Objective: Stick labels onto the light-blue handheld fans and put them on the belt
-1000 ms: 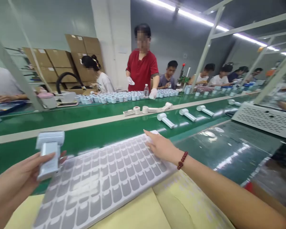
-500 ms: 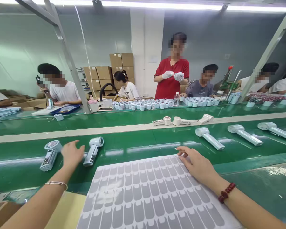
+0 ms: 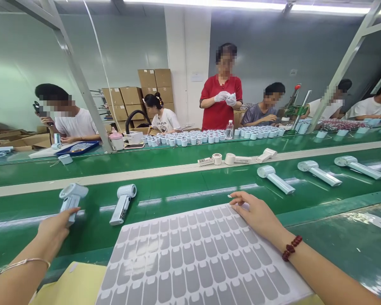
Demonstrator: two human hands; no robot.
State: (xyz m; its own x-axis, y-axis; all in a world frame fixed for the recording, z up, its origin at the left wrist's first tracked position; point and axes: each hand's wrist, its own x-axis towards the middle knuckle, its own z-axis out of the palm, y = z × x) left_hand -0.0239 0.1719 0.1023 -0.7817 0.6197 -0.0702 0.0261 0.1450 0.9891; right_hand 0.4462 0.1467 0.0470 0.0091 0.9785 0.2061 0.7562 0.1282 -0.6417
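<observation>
My left hand point(image 3: 54, 228) is closed around the handle of a light blue handheld fan point(image 3: 72, 192), whose round head points up and away from me. Just right of it, a second light blue fan point(image 3: 123, 205) lies on the green belt. In front of me is a large white sheet of grey stickers point(image 3: 184, 254), rounded rectangles in rows. At the sheet's far right corner my right hand point(image 3: 257, 214) grips the edge, thumb on top and fingers curled; the fingers' undersides are hidden.
Several more light blue fans point(image 3: 276, 180) lie along the green belt point(image 3: 184, 186) to the right. White fans point(image 3: 238, 159) rest on the pale strip beyond. Across the line, people work behind rows of small blue cups point(image 3: 190, 139). Yellow paper point(image 3: 79, 281) lies under the sheet.
My left hand has moved from between the two fans to the left one and closed on its handle; that fan has turned. My right hand stays at the sheet's corner.
</observation>
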